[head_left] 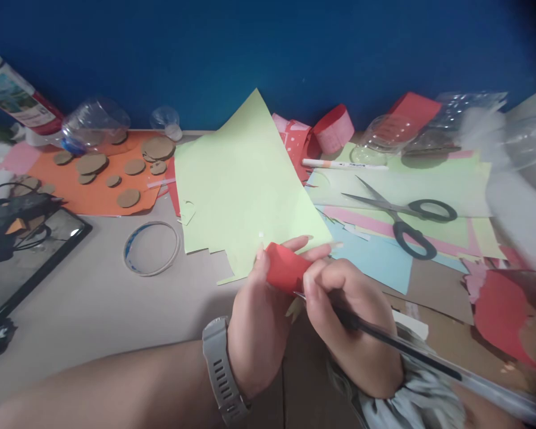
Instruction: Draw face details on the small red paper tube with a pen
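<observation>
My left hand [263, 322], with a grey watch on its wrist, holds a small folded or curved piece of red paper [286, 268] between thumb and fingers. My right hand [352, 316] grips a pen [397, 345] with a dark core and a clear rear end. Its pointed tip meets the lower edge of the red paper, and the right fingertips also touch that piece. Just beyond the hands lies a large light green sheet [245, 185] with cut edges. To the right, black-handled scissors [395, 211] rest with blades apart on stacked coloured paper [384, 262].
A tape roll [152, 248] and a dark tablet-like device [36, 256] with cables are at left. Several cardboard discs [128, 198] lie on orange paper [78, 199]. Plastic bottle pieces [96, 125], red paper rings [335, 130] and a marker [339, 164] line the blue wall [268, 47].
</observation>
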### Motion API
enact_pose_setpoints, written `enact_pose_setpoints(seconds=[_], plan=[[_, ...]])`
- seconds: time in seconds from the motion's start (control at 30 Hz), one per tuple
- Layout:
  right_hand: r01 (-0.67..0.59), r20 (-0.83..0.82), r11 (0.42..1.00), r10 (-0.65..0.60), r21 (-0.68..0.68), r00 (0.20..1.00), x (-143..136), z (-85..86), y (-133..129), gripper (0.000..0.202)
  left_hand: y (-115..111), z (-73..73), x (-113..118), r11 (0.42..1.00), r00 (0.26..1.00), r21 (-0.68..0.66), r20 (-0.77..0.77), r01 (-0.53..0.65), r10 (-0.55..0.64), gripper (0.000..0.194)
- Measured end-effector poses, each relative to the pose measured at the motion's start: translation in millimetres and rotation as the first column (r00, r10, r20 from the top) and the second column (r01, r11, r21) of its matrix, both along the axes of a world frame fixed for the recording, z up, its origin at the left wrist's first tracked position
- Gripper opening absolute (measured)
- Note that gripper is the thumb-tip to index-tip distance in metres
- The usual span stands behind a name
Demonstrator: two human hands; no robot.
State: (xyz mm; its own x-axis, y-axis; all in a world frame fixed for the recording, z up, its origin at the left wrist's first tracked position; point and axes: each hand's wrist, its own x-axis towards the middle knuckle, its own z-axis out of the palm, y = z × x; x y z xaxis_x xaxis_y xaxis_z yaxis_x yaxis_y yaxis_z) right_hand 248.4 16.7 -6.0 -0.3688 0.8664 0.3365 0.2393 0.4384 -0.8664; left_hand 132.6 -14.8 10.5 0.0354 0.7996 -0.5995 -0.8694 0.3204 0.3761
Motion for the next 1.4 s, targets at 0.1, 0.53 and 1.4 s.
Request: enact_pose_setpoints(seconds=[0.1, 0.53, 1.4], plan=[[-0.001, -0.018, 1.000, 0.001, -0.012, 1.000, 0, -0.2, 0, 0.028, -1, 0.5, 0, 1.000, 1.000, 0.003, 0.003, -0.003, 0.003, 0.048], [-0.034, -0.020, 0.999, 0.034, -0.013, 0.999, 1, -3.4, -1, 0.028, -2, 0.0, 0, 1.000, 1.000, 0.024, -0.009, -0.009, 0.009, 0.050], [-0.112, -0.548, 0.840, -0.239, -0.530, 0.802, -3, -13.7, 10, 0.043, -2, -6.3, -3, 0.996, 0.999, 0.082, -0.012, 0.030, -0.029, 0.065]])
